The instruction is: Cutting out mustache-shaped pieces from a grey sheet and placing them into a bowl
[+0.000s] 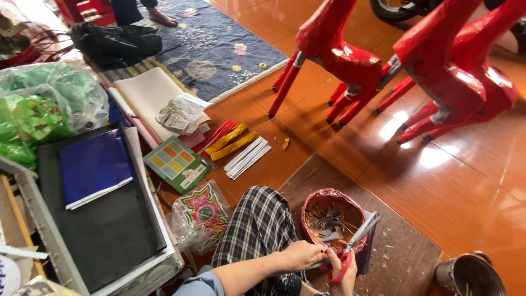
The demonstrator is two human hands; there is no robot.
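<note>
A clear bag with a red and green paper shape (201, 212) lies on the floor beside the person's checked knee (257, 230). Above it sits a green card with little coloured squares (176, 163). Next to that are yellow strips (230, 141), red strips (215, 135) and a stack of white strips (247, 157). A blue sheet (94, 166) rests on a big black board (107, 225). Green stuff fills clear bags (46, 107) at the far left.

The right hand (344, 274) is closed around the red handles of the scissors (350, 249); their grey blades point up and away. The left hand (301, 255) is curled, pinching something small just by the scissors; I cannot tell what it is. Both hands are right beside a round tub wrapped in red plastic (324, 198), with scraps inside.

The tub sits on a brown mat (400, 252). The floor (466, 181) is shiny orange tile. Red paper animals (416, 60) stand on thin legs. A blue rug with flowers (213, 49) lies farther off, and a metal pot (470, 275) is in the corner.
</note>
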